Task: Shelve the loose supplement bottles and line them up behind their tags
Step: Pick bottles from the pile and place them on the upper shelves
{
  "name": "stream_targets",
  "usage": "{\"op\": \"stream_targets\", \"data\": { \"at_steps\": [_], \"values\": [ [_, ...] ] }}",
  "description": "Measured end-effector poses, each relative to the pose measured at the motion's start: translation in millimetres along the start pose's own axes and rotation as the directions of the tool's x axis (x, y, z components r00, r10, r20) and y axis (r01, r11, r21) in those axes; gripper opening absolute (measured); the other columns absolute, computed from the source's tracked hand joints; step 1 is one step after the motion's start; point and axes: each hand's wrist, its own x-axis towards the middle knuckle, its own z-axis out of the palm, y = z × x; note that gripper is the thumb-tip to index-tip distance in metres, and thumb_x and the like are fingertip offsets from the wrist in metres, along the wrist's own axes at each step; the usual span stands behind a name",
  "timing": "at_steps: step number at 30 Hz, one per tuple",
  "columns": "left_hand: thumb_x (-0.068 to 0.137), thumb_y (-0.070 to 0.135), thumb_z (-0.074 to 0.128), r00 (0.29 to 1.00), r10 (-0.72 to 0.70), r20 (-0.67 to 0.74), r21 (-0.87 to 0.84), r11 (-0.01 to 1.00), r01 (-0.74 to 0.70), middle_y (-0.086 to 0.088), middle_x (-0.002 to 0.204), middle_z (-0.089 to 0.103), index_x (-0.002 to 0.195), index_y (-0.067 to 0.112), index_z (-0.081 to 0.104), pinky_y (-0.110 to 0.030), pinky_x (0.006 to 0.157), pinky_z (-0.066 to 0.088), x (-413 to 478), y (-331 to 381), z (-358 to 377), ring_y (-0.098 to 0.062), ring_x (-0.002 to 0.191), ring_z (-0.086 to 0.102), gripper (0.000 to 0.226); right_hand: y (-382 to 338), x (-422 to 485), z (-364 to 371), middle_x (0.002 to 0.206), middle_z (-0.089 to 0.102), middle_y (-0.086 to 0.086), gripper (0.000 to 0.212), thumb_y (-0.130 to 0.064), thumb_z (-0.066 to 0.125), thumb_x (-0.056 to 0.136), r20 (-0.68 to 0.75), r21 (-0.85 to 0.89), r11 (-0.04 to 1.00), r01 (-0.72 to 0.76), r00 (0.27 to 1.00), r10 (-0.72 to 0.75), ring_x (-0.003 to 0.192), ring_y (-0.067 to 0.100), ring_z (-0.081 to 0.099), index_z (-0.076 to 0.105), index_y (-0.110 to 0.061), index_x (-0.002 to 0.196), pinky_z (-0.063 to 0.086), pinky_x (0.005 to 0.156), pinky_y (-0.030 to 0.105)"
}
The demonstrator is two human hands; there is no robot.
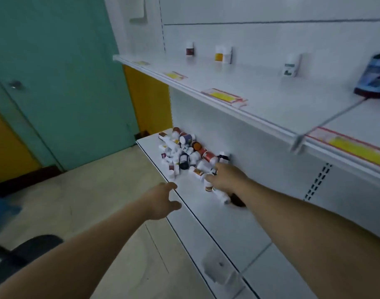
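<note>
Shelving barely begun: most bottles remain heaped on the lower shelf.

A few bottles [223, 54] stand at the back of the upper shelf [260, 98], set well behind the yellow tags [224, 96] on its front edge, with one large dark bottle [376, 76] at far right; long stretches behind the tags are unfilled. The loose pile [184, 152] lies jumbled on the lower shelf [206, 212] against the back panel. The right hand [225, 178] is down at the near end of the pile, touching bottles; blur prevents confirming a grip. The left hand [163, 201] hovers by the shelf's front edge, fingers relaxed, holding nothing. A wire divider [331, 117] crosses the upper shelf and could obstruct sliding bottles along it. A dark chair [22, 253] stands on the floor to the left.
</note>
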Motion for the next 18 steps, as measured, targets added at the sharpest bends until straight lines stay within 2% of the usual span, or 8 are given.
{"op": "stream_targets", "data": {
  "at_steps": [3, 5, 9, 12, 14, 18],
  "values": [
    [0.089, 0.045, 0.058, 0.999, 0.037, -0.001, 0.026, 0.999, -0.037, -0.003, 0.15, 0.034, 0.144, 0.027, 0.032, -0.032, 0.104, 0.035, 85.6, -63.0, -42.2, -0.024, 0.132, 0.039, 0.063, -45.6, 75.1, 14.4, 0.107, 0.062, 0.006, 0.048, -0.054, 0.05, 0.086, -0.033, 0.055, 0.997, -0.05, 0.998, 0.052, 0.094, 0.026, 0.058, 0.055, -0.019, 0.119, 0.046, 0.079, 0.03],
    [0.089, 0.044, 0.058, 0.997, 0.075, 0.023, 0.029, 0.997, -0.076, -0.004, 0.151, 0.032, 0.145, 0.026, 0.031, -0.031, 0.105, 0.033, 139.3, -104.3, -66.9, -0.024, 0.134, 0.036, 0.065, -75.3, 124.2, 28.5, 0.111, 0.062, 0.006, 0.044, -0.051, 0.05, 0.088, -0.059, 0.065, 0.995, -0.072, 0.995, 0.076, 0.095, 0.026, 0.059, 0.055, -0.018, 0.116, 0.043, 0.073, 0.029],
    [0.089, 0.044, 0.058, 0.982, 0.144, 0.123, 0.066, 0.986, -0.153, -0.004, 0.151, 0.031, 0.145, 0.024, 0.03, -0.03, 0.105, 0.033, 240.0, -175.0, -115.5, -0.022, 0.133, 0.038, 0.066, -129.0, 209.4, 52.4, 0.117, 0.062, 0.01, 0.049, -0.05, 0.05, 0.088, -0.107, 0.109, 0.981, -0.158, 0.98, 0.17, 0.098, 0.029, 0.06, 0.052, -0.017, 0.124, 0.042, 0.071, 0.029],
    [0.088, 0.045, 0.059, 0.968, 0.173, 0.184, 0.077, 0.979, -0.189, -0.005, 0.152, 0.03, 0.145, 0.023, 0.03, -0.033, 0.107, 0.036, 314.2, -206.8, -143.9, -0.023, 0.131, 0.04, 0.068, -156.3, 258.8, 65.3, 0.121, 0.061, 0.012, 0.046, -0.046, 0.05, 0.092, -0.091, 0.137, 0.968, -0.208, 0.971, 0.222, 0.107, 0.03, 0.057, 0.052, -0.014, 0.125, 0.043, 0.083, 0.031],
    [0.089, 0.043, 0.059, 0.959, 0.2, 0.201, 0.093, 0.971, -0.222, -0.006, 0.152, 0.029, 0.146, 0.02, 0.029, -0.034, 0.108, 0.033, 360.0, -218.7, -156.4, -0.024, 0.133, 0.037, 0.068, -167.8, 290.0, 73.2, 0.118, 0.061, 0.011, 0.045, -0.047, 0.052, 0.091, -0.073, 0.135, 0.955, -0.265, 0.958, 0.276, 0.107, 0.03, 0.057, 0.053, -0.012, 0.12, 0.044, 0.087, 0.033],
    [0.09, 0.037, 0.06, 0.94, 0.265, 0.216, 0.114, 0.949, -0.293, -0.006, 0.151, 0.032, 0.146, 0.017, 0.029, -0.033, 0.108, 0.03, 447.0, -236.2, -167.1, -0.023, 0.135, 0.035, 0.066, -176.0, 361.1, 97.8, 0.116, 0.061, 0.01, 0.043, -0.046, 0.055, 0.09, -0.052, 0.178, 0.934, -0.309, 0.945, 0.323, 0.104, 0.026, 0.059, 0.053, -0.012, 0.116, 0.045, 0.083, 0.031]
  ]
}}
